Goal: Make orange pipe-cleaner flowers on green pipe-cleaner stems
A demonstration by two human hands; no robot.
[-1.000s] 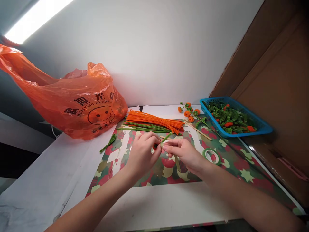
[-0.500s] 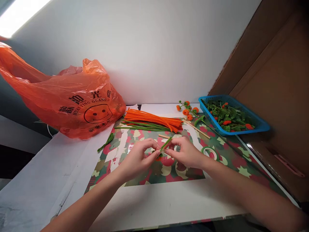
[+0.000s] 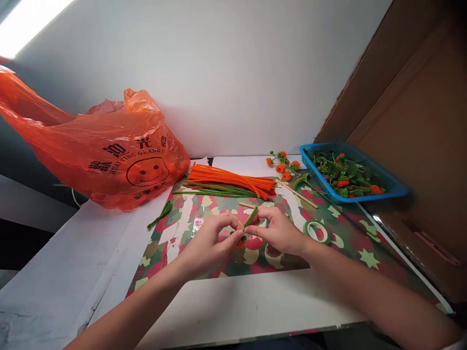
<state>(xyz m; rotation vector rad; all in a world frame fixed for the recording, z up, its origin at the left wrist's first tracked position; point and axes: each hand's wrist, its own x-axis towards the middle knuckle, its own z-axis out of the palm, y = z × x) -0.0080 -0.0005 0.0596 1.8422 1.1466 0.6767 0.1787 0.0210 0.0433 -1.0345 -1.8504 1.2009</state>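
Between my fingertips is a small pipe-cleaner flower [image 3: 241, 243], its orange head pointing down and its green stem [image 3: 251, 217] slanting up to the right. My left hand [image 3: 221, 238] pinches it near the green base, just above the orange part. My right hand [image 3: 272, 228] has its thumb and forefinger closed on the stem, close to the left fingertips. The fingers hide part of the flower. Behind the hands lie a bundle of orange pipe cleaners [image 3: 229, 180] and some green pipe cleaners [image 3: 219, 190]. A roll of green tape [image 3: 326, 238] rests beside my right wrist.
A red plastic bag [image 3: 109, 150] stands at the left. A blue basket [image 3: 396, 192] holds leaves and orange flowers at the right, near cardboard [image 3: 412, 121]. A finished flower spray [image 3: 280, 168], wooden sticks [image 3: 299, 195] and a green looped leaf [image 3: 160, 215] lie on the patterned mat [image 3: 233, 267].
The right fingers have shifted slightly down and left along the stem, closer to the left fingertips. More of the orange flower head shows beneath the left hand.
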